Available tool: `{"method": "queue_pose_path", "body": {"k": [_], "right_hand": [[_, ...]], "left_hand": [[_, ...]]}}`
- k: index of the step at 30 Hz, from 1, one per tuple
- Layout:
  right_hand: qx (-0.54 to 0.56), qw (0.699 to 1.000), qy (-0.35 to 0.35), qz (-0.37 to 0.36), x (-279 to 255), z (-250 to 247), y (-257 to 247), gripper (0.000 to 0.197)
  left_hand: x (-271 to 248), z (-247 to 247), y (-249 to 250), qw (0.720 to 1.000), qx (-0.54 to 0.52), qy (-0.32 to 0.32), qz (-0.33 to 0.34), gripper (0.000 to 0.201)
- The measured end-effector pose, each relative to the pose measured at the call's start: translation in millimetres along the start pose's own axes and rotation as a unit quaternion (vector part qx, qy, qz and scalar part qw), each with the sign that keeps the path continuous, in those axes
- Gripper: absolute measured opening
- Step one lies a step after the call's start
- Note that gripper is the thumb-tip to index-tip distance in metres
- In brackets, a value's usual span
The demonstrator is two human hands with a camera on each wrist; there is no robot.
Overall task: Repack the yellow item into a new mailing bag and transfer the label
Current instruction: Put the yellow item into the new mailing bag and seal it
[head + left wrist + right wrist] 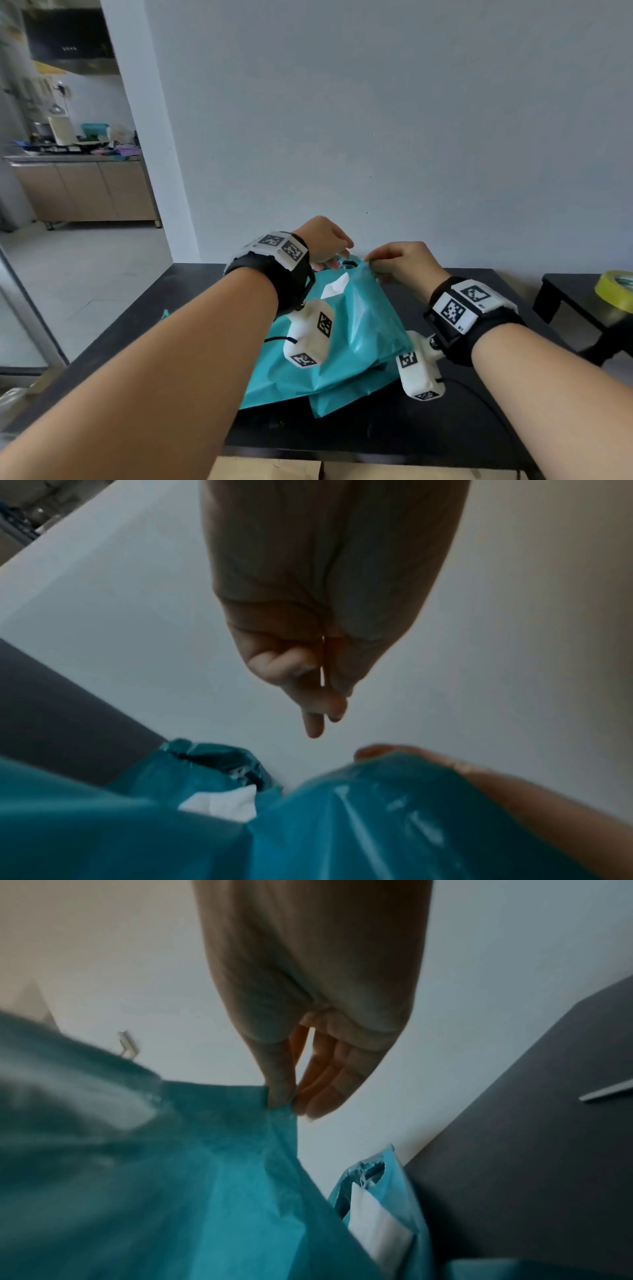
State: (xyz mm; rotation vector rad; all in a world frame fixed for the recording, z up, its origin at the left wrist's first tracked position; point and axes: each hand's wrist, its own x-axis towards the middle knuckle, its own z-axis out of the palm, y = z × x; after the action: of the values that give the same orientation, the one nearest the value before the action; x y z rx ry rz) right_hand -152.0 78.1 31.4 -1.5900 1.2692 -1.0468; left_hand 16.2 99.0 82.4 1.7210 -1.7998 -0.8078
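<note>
Teal mailing bags lie stacked on the black table [191, 308]. My right hand [371, 263] pinches the top edge of the upper teal bag [370, 325] between thumb and fingers [284, 1093] and lifts it. Behind it lies another teal bag with a torn mouth [346, 263] and a white label [335, 287]; the label [377, 1226] also shows in both wrist views. My left hand [330, 263] hovers by that mouth, its fingertips [316, 723] bunched together just above the plastic, with nothing visible between them. No yellow item shows.
A grey wall rises right behind the table. A yellow tape roll [615, 287] sits on a small black side table at the right. Brown cardboard [308, 469] lies at the table's near edge. A black cable [479, 394] trails from the right wrist camera.
</note>
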Motion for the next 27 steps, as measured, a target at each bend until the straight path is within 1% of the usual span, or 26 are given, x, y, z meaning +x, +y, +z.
{"method": "queue_pose_path", "body": {"k": [2, 4, 6, 10, 12, 14, 16, 17, 19, 23, 27], "right_hand": [[-0.012, 1.0, -0.02, -0.019, 3, -4, -2, 0.019], [-0.028, 0.999, -0.026, -0.029, 6, -7, -1, 0.017], [-0.035, 0.998, -0.027, -0.035, 10, -11, 2, 0.019], [0.003, 1.0, -0.02, -0.012, 16, -14, 13, 0.014], [0.019, 0.999, -0.033, 0.014, 17, -13, 17, 0.011], [0.024, 0.997, -0.045, 0.05, 17, -10, 20, 0.015], [0.026, 0.996, -0.043, 0.078, 15, -7, 21, 0.016], [0.027, 0.995, -0.04, 0.085, 15, -7, 21, 0.015], [0.029, 0.995, -0.035, 0.086, 14, -6, 21, 0.014], [0.021, 0.997, -0.024, 0.073, 11, -9, 21, 0.008], [0.02, 0.997, -0.034, 0.06, 5, -8, 19, 0.006]], "left_hand": [[14, 17, -2, 0.999, 0.005, -0.047, -0.014, 0.026], [24, 32, -2, 0.995, 0.019, -0.096, -0.026, 0.024], [32, 40, -4, 0.993, 0.03, -0.11, -0.042, 0.021], [42, 37, -16, 0.986, -0.062, -0.141, -0.067, 0.029], [43, 35, -23, 0.985, -0.076, -0.141, -0.069, 0.023], [42, 37, -26, 0.984, -0.095, -0.132, -0.068, 0.023], [42, 40, -30, 0.978, -0.151, -0.125, -0.075, 0.018], [41, 41, -31, 0.974, -0.177, -0.121, -0.076, 0.018], [39, 42, -34, 0.972, -0.197, -0.113, -0.067, 0.022], [31, 41, -30, 0.977, -0.17, -0.12, -0.044, 0.023], [22, 43, -23, 0.99, -0.056, -0.128, -0.024, 0.025]]}}
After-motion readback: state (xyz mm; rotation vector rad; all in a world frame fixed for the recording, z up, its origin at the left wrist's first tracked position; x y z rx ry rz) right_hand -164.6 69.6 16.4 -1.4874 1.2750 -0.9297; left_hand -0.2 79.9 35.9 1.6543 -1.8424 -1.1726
